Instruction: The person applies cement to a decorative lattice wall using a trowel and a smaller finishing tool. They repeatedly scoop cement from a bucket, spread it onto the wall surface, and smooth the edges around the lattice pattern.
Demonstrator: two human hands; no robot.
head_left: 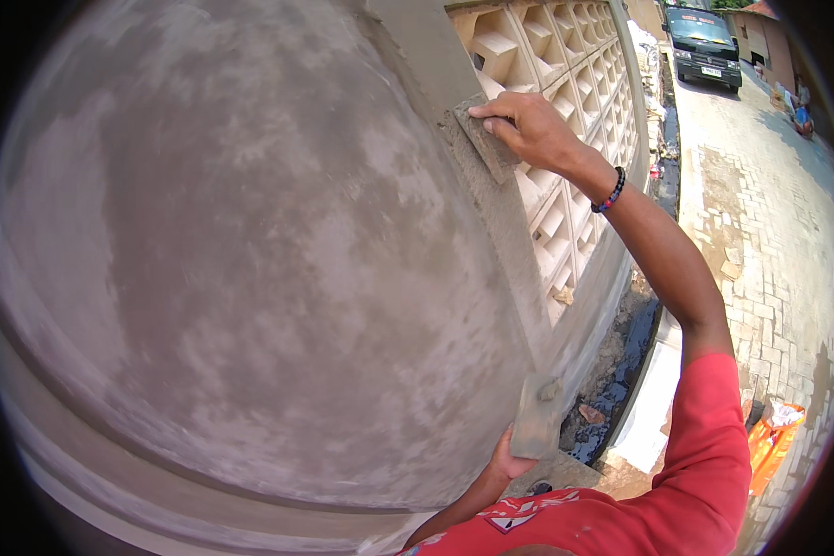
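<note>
My right hand [533, 130] is raised and closed on a grey, mortar-coated plastering float [488, 153]. The float lies against the strip of wet plaster [496, 218] that borders the block lattice [570, 111]. Low down, close to my body, my left hand [507, 461] grips a flat rectangular board [536, 419] by its lower edge. A small lump of mortar [549, 391] sits near the board's upper end. The grey plastered wall [278, 250], patchy with damp and drier areas, fills the left of the view.
A drainage ditch [625, 371] with dark water runs along the wall's foot. Beyond it lies a paved lane [774, 259], with a dark vehicle [704, 46] at its far end. An orange bag [769, 445] stands at the right. Sacks [647, 65] line the ditch farther off.
</note>
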